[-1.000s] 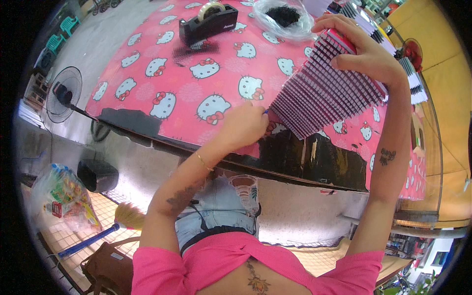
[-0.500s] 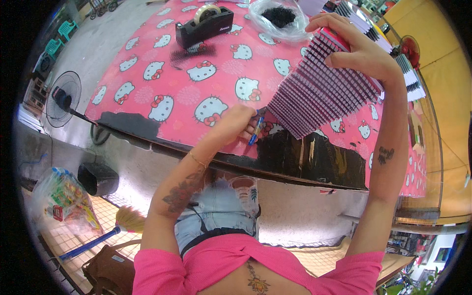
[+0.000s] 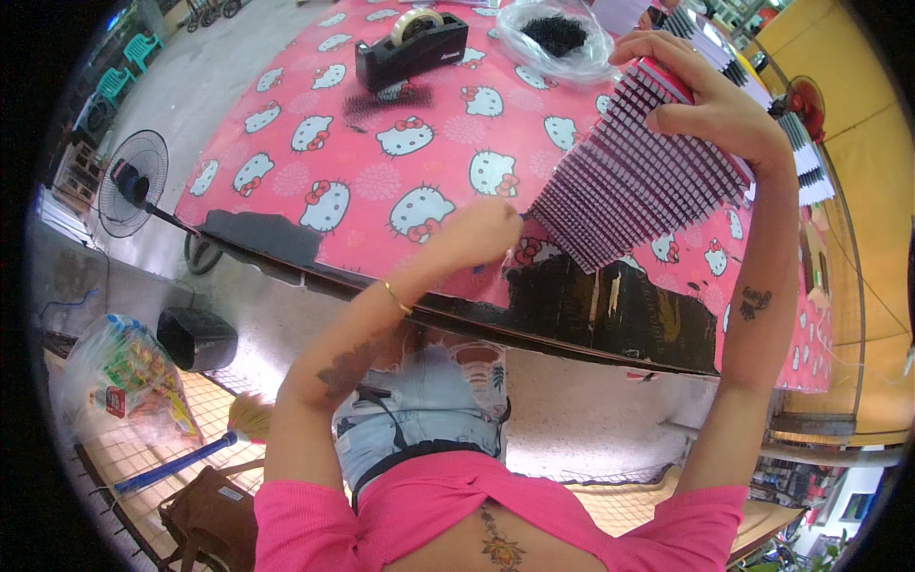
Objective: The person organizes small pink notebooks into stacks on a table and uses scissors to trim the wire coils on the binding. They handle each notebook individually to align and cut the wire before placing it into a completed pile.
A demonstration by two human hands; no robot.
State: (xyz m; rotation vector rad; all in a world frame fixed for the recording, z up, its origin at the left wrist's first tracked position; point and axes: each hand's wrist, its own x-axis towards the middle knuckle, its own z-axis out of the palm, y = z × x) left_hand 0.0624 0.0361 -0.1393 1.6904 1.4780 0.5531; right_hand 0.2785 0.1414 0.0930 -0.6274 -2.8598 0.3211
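My right hand (image 3: pixel 710 100) grips the far end of a board (image 3: pixel 629 172) covered in close rows of short black strips on a pale backing, its top edge red. The board is tilted, its near corner close to the table's front edge. My left hand (image 3: pixel 486 234) is closed by the board's left corner, fingers curled. A slim blue tool is mostly hidden in its fingers; the tip seems to meet the board. Left of the board, a patch of dark mesh-like strips (image 3: pixel 389 103) lies on the pink cat-print table cover (image 3: pixel 362 191).
A black tape dispenser (image 3: pixel 412 57) and a clear plastic bag (image 3: pixel 596 62) with black fibres stand at the back. Stacks of similar strips (image 3: pixel 701 43) lie at the far right. The torn front edge (image 3: pixel 610 310) shows black. A standing fan (image 3: pixel 133 186) is at left.
My left hand has turned over and shifted slightly right, so the blue tool is now mostly hidden. My right hand keeps its hold on the board. The whole view has shifted slightly.
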